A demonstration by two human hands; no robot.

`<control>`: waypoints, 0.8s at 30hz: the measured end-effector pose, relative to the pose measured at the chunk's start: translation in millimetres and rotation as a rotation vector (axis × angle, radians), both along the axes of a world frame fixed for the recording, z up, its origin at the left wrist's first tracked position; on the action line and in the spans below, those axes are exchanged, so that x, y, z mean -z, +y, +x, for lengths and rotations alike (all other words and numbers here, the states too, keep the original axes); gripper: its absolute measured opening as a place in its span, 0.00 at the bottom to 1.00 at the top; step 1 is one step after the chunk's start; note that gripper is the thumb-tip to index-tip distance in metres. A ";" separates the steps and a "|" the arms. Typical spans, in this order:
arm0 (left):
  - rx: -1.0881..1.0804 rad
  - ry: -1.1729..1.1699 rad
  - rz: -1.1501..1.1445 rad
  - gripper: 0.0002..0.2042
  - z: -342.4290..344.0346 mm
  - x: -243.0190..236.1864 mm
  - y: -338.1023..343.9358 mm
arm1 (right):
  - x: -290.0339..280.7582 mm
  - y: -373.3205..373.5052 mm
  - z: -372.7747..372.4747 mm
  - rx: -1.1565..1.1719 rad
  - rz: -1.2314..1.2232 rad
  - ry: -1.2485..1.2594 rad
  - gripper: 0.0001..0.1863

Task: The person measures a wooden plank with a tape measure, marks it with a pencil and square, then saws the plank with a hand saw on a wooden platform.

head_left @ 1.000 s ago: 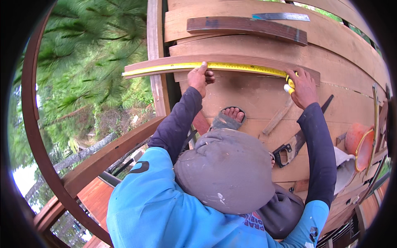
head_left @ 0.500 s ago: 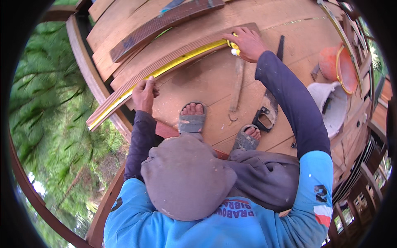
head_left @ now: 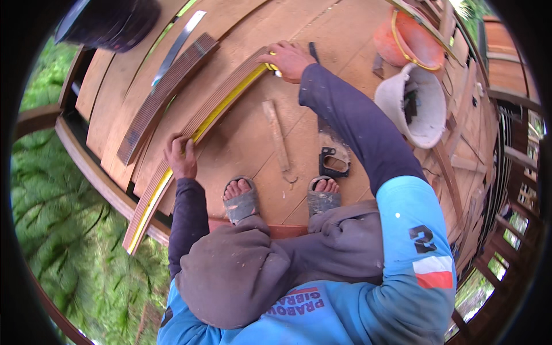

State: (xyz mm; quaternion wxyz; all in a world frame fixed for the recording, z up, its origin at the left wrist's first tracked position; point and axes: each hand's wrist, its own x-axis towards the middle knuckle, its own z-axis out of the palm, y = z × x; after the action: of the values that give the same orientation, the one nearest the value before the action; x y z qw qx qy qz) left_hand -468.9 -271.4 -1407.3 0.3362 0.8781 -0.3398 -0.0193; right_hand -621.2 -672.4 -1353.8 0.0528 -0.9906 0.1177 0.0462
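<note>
A yellow tape measure blade (head_left: 230, 98) runs along a brown grooved board (head_left: 198, 118) whose near-left end juts past the deck edge. My right hand (head_left: 289, 61) is closed round the yellow tape measure case (head_left: 271, 64) at the board's far end. Farther down, my left hand (head_left: 181, 158) is closed at the board's edge, its fingers pinching the blade against the wood. Between my feet and the board lies a wooden stick (head_left: 276, 135) with a thin hook near its lower end. A handsaw (head_left: 334, 155) with a black handle rests below my right forearm.
A second grooved board (head_left: 167, 95) and a metal strip (head_left: 178, 46) lie beyond the measured one. A black bucket (head_left: 118, 23) stands far left. At right are an orange bucket (head_left: 394, 37) and a whitish bucket (head_left: 394, 98) with things inside. Greenery drops away past the left deck edge.
The view has swung right, and the black bucket has come into sight. My left hand has shifted along the tape toward the right hand, its fingers now lower on the board. The right hand keeps the case.
</note>
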 end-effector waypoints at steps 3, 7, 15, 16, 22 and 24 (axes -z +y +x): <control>-0.032 0.001 0.011 0.06 1.2 2.1 4.4 | 4.5 -23.2 -6.4 0.050 -0.046 -0.015 0.29; -0.039 -0.003 -0.006 0.05 7.9 7.5 9.3 | 5.7 -48.1 -3.9 0.110 -0.035 -0.023 0.30; -0.014 0.035 0.022 0.06 3.1 -15.0 -11.3 | 28.5 -69.9 -17.7 0.167 0.022 -0.024 0.34; 0.005 0.045 -0.015 0.06 3.9 -9.1 -8.8 | 39.2 -70.8 -17.8 0.165 -0.017 -0.045 0.34; 0.003 0.023 -0.013 0.05 2.8 -3.8 0.1 | 46.1 -61.4 -29.4 0.175 0.042 -0.184 0.27; 0.004 0.061 -0.004 0.06 3.6 1.7 -1.6 | 53.7 -58.7 -47.2 0.227 0.019 -0.211 0.27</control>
State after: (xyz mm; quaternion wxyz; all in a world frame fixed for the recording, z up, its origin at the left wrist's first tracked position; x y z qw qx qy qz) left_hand -465.3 -272.9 -1409.0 0.3481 0.8759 -0.3310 -0.0461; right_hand -668.4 -731.1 -1407.5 0.0791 -0.9697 0.2222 -0.0635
